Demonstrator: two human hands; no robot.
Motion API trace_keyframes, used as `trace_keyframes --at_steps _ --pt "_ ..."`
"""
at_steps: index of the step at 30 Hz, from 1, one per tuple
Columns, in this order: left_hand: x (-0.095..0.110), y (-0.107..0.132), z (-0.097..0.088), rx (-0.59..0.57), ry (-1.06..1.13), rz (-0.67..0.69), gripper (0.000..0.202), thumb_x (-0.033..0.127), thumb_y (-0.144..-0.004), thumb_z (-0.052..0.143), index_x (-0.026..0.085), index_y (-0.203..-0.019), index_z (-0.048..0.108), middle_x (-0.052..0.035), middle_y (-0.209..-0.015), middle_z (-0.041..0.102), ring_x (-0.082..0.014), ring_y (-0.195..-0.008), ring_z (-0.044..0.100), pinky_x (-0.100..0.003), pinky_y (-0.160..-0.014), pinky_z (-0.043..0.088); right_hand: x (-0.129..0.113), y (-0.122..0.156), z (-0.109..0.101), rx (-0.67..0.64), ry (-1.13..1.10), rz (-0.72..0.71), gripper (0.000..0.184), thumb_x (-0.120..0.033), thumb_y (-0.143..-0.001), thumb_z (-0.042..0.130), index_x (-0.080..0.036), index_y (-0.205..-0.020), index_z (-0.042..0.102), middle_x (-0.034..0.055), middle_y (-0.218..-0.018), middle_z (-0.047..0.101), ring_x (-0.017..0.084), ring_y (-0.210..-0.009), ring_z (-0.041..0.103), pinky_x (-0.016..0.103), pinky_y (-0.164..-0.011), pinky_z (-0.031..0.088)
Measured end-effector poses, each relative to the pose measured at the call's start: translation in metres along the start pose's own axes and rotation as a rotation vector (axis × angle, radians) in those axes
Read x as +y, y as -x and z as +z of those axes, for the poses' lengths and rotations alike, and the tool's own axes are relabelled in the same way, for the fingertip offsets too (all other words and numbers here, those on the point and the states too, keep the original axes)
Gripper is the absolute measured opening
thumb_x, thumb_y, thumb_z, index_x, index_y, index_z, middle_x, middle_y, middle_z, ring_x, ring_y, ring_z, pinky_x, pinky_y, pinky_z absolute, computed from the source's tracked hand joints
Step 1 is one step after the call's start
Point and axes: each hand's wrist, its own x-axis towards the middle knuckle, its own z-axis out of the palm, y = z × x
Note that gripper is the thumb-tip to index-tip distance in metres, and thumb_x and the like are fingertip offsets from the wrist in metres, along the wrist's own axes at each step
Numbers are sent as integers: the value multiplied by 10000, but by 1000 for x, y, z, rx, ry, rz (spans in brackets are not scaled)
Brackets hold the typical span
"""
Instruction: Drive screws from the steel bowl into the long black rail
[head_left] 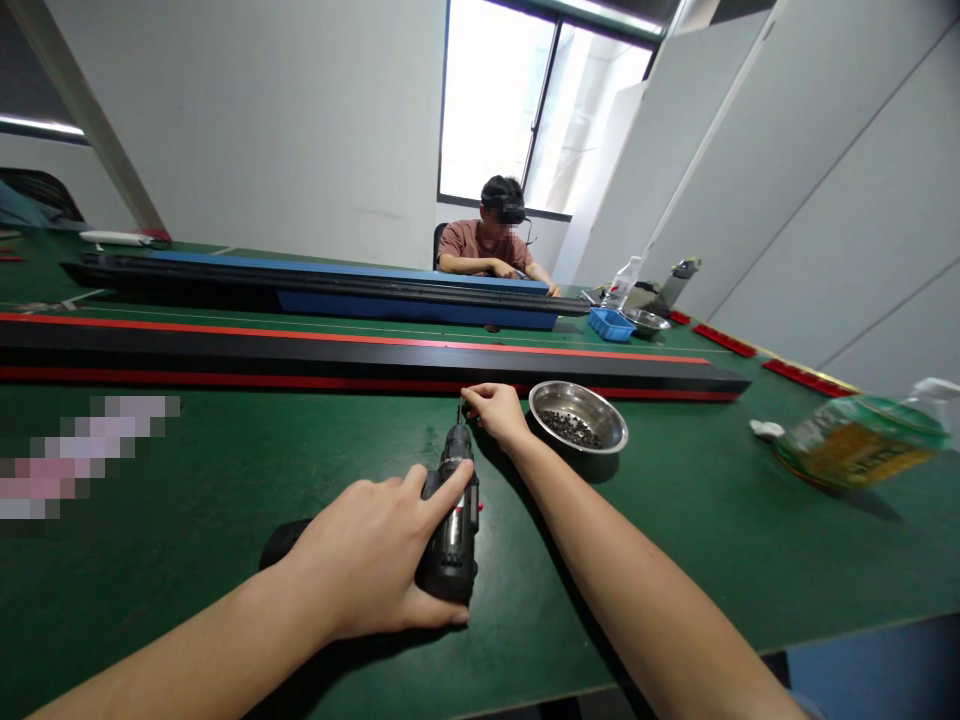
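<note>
My left hand (375, 555) is wrapped round a black cordless screwdriver (452, 520), which points away from me toward a long black rail with red edges (337, 358). My right hand (496, 410) is pinched at the driver's bit tip, right next to the rail's near side; what it pinches is too small to name. Just right of that hand stands a steel bowl (577, 415) with several small dark screws in it.
A green mat (187, 520) covers the table. A second long black and blue rail (337, 290) lies further back. A person sits at the far end near a blue tray (610, 324), another steel bowl and bottles. A plastic bottle (855, 440) lies at right.
</note>
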Motion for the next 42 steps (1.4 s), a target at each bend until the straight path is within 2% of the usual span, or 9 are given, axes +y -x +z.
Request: trace_keyframes --at_steps 5,11,17,24,34,42 --pt "0 2 0 -7 6 -3 1198 853 -681 590 278 -1627 132 -147 -1162 635 -369 -837 707 -514 -740 586 -4 2 -1 -19 -46 5 163 -250 -888 706 -100 -905 767 71 -713 733 96 -504 584 173 -407 364" --pt "1 1 0 3 13 -3 1195 843 -680 602 268 -1626 152 -151 -1165 636 -369 -849 706 -514 -748 588 -3 3 -1 -15 -46 -24 161 -244 -875 708 -96 -904 764 78 -748 735 102 -531 614 161 -402 362" --pt "1 1 1 0 16 0 1198 841 -672 610 263 -1625 170 -158 -1177 641 -378 -848 706 -537 -745 590 1 2 -2 -25 -91 -45 275 -327 -920 618 -103 -862 767 102 -782 739 132 -588 656 168 -414 408" --pt "2 0 1 5 28 -2 1207 840 -660 624 268 -1624 175 -159 -1179 642 -387 -861 705 -554 -751 588 5 2 -3 -11 -56 -63 398 -468 -920 601 -118 -891 787 106 -781 747 164 -626 679 201 -461 491" --pt "2 0 -2 -12 38 -7 1204 829 -669 627 258 -1626 171 -171 -1184 634 -377 -883 702 -529 -769 583 3 5 -3 -15 -82 -80 400 -476 -922 610 -122 -860 785 119 -878 772 175 -667 715 205 -455 514" --pt "2 2 -1 -4 36 -8 1202 824 -662 641 273 -1623 177 -164 -1180 638 -370 -886 703 -514 -779 584 0 6 -3 -13 -107 -50 439 -515 -939 578 -124 -886 769 118 -875 761 150 -648 701 179 -450 492"
